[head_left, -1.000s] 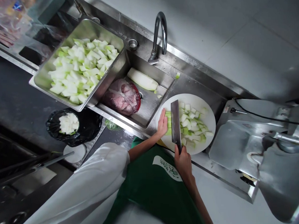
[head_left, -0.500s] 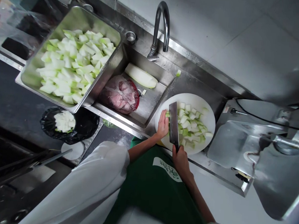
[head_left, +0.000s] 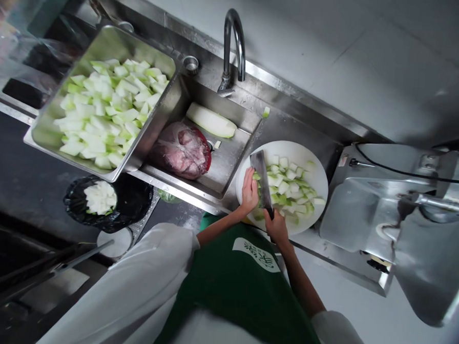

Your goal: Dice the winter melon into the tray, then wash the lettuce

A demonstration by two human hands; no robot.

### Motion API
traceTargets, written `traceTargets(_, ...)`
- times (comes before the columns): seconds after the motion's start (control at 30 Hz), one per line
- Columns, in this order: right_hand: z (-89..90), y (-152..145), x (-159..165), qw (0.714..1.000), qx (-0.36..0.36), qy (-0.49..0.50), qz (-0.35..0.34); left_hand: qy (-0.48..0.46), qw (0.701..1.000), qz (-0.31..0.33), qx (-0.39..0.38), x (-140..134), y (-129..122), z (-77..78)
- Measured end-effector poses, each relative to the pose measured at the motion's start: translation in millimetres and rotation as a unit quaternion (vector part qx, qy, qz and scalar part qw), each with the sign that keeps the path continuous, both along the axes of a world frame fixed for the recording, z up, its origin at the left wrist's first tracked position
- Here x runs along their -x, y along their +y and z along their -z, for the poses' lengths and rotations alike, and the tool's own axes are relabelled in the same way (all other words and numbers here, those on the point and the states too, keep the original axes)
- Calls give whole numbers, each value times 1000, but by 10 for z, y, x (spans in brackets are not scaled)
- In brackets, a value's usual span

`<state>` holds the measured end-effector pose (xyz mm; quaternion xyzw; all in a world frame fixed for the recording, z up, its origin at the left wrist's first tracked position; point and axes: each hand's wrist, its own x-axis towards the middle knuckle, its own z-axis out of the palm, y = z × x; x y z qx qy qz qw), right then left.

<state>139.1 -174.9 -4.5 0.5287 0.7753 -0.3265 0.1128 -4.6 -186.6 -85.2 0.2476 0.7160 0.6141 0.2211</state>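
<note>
My right hand (head_left: 276, 226) is closed round the black handle of a cleaver (head_left: 263, 179). Its broad blade slants across the left side of a round white cutting board (head_left: 317, 169). Against the blade's left side, my left hand (head_left: 250, 191) presses its fingers on a pale green piece of gourd (head_left: 256, 177), mostly hidden by the hand and blade. Chopped gourd chunks (head_left: 288, 188) are spread over the board to the right of the cleaver.
Left of the board, the sink (head_left: 233, 164) holds a peeled gourd length (head_left: 211, 120) and a bag of raw meat (head_left: 184, 151). A faucet (head_left: 232, 49) rises behind. A deep steel pan (head_left: 151, 47) of gourd chunks straddles the left edge. A metal slicer (head_left: 350, 214) stands right.
The cleaver's blade has tilted, its far end swinging left toward my left hand. The camera view has shifted slightly. Both hands keep their holds.
</note>
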Motion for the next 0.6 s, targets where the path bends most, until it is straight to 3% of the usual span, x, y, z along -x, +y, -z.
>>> traceTargets(0.3,-380,-67,-445,987,-159,7,-28,-37,999,-23,-20,-88,83,-37)
traceTargets(0.5,-317,-105,-825,949,-316,17,-13,-70,994,-84,-16,19,-62,-101)
traceTargets(0.6,-253,-76,-996,929,-369,28,-20,-57,984,-166,-2,195,-241,-285)
